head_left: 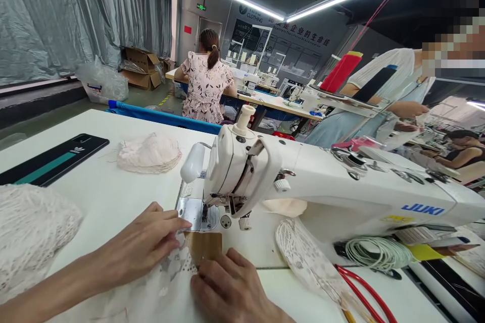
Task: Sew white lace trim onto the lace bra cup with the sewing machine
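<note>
My left hand (pixel 147 237) reaches in from the lower left, thumb and index finger closed on sheer white lace fabric (pixel 172 267). Its index fingertip lies by the metal needle plate (pixel 191 214) of a white JUKI sewing machine (pixel 318 171). Curled at the front of the machine bed, my right hand (pixel 235 285) grips the right edge of the same lace; its fingertips are partly hidden. Between both hands lies a flat brown piece (pixel 207 246), just in front of the needle plate. The presser foot (pixel 205 214) stands behind it, with no fabric visible under it.
Lace piles lie at left (pixel 34 232) and behind (pixel 149 153), near a dark phone (pixel 56 159). Right of the needle are a lace strip (pixel 299 247), coiled pale cord (pixel 379 252) and red-handled scissors (pixel 366 292). One person sits ahead; another stands at right.
</note>
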{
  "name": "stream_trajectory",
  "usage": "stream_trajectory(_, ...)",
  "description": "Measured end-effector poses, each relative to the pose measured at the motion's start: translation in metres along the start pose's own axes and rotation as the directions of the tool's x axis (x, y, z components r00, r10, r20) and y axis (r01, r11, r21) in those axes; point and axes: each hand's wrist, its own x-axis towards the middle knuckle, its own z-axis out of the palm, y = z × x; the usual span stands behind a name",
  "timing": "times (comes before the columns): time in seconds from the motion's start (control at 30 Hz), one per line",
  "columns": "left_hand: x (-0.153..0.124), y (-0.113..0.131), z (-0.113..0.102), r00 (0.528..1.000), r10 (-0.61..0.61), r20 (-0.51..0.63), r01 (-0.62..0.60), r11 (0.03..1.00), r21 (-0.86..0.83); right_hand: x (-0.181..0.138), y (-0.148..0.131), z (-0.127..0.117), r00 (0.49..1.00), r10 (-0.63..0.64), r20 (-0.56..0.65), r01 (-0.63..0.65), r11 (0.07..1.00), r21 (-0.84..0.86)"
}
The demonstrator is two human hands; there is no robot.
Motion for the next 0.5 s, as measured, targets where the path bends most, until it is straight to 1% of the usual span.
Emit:
stream_trajectory(0.17, -0.001, 0.002, 0.001, 0.996, -0.079, 0.044, 0.081, 0.996, -0.037, 0.001, 0.0, 0.001, 1.0, 0.008, -0.024, -0.008, 1.0, -0.025)
stream_trajectory(0.23, -0.002, 0.002, 0.002, 0.995, -0.085, 0.05, 0.087, 0.996, -0.038, 0.001, 0.0, 0.002, 1.0, 0.004, -0.024, -0.004, 0.999, -0.035)
stream_trajectory(0.37, 0.005, 0.0, 0.005, 1.0, -0.026, 0.007, 0.026, 1.0, 0.003, 0.004, 0.001, 0.004, 0.996, -0.014, -0.085, 0.01, 0.999, -0.052)
stream_trajectory(0.43, 0.015, -0.003, 0.004, 0.998, 0.038, -0.056, -0.033, 0.996, 0.082, 0.006, 0.003, 0.006, 0.993, -0.013, -0.114, 0.003, 0.997, -0.083)
stream_trajectory(0.5, 0.029, -0.006, 0.0, 0.985, 0.11, -0.132, -0.085, 0.98, 0.18, 0.008, 0.006, 0.009, 0.992, -0.005, -0.128, -0.012, 0.992, -0.124)
